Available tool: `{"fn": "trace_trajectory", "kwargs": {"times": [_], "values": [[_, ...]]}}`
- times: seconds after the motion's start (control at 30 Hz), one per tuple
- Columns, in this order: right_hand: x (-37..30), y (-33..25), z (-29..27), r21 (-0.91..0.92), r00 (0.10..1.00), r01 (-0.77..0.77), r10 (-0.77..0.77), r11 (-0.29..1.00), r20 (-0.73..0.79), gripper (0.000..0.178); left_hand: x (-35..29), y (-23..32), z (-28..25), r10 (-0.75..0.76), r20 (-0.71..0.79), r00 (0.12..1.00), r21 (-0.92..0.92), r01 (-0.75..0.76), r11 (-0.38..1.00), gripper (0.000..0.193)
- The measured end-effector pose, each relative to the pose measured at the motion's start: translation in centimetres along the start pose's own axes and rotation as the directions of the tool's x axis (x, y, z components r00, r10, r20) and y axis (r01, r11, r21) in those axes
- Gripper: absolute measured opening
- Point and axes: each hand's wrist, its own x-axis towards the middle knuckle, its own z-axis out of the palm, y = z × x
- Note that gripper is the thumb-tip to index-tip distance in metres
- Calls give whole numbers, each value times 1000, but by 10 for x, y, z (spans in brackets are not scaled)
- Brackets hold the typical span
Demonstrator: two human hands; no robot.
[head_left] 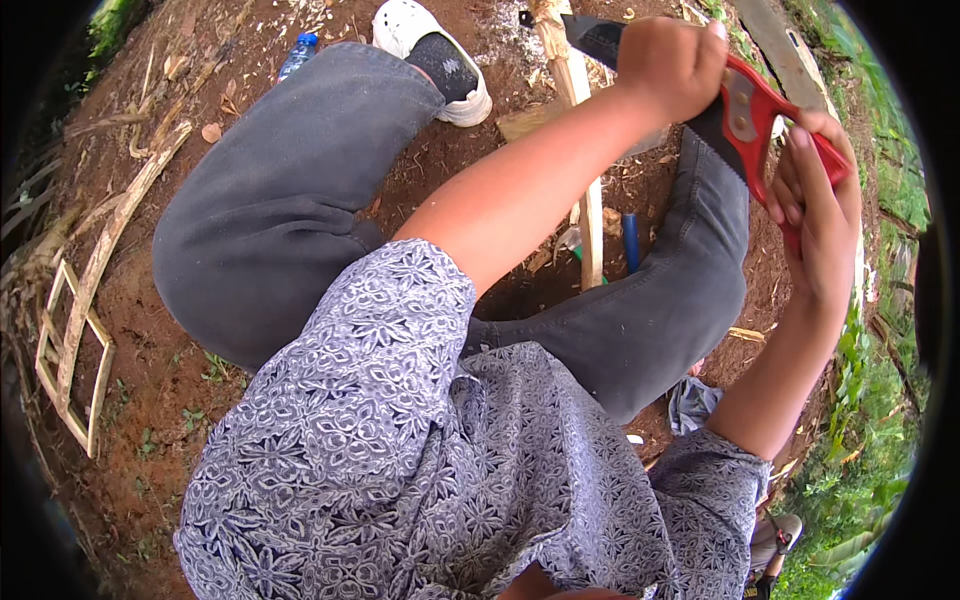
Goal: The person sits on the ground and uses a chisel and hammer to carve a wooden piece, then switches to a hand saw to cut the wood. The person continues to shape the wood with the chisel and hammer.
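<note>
A handsaw with a red handle (742, 105) and a dark blade (595, 38) is held up at the upper right. My right hand (820, 190) is closed around the loop of its handle. Reaching across, my left hand (670, 68) makes a fist over the blade and hides its middle; the fingers' exact grip is not visible. The toothed edge shows just below the handle. Beyond the fist, the blade's far part passes by a pale, peeled wooden pole (570, 75), which stands between my legs. Whether blade and pole touch, I cannot tell.
My bent legs (290, 190) frame the pole on reddish soil strewn with wood chips. A blue-capped bottle (298, 55) lies beyond my left knee. A wooden frame (75, 350) rests at far left, a blue tube (630, 242) by my right leg. Another person's shoe (785, 532) shows lower right.
</note>
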Motion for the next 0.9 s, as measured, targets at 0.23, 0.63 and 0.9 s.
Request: {"fn": "trace_trajectory", "kwargs": {"times": [0.23, 0.63, 0.9], "values": [[18, 26, 47, -33, 989, 51, -55, 998, -135, 18, 1, -41, -14, 2, 0, 1000, -21, -2, 1000, 52], [-19, -2, -3, 26, 1000, 2, -3, 1000, 17, 14, -12, 13, -2, 4, 0, 1000, -42, -4, 999, 52], [17, 29, 28, 88, 999, -17, 20, 996, -29, 19, -1, -38, -11, -41, 116, 992, 12, 40, 999, 56]]}}
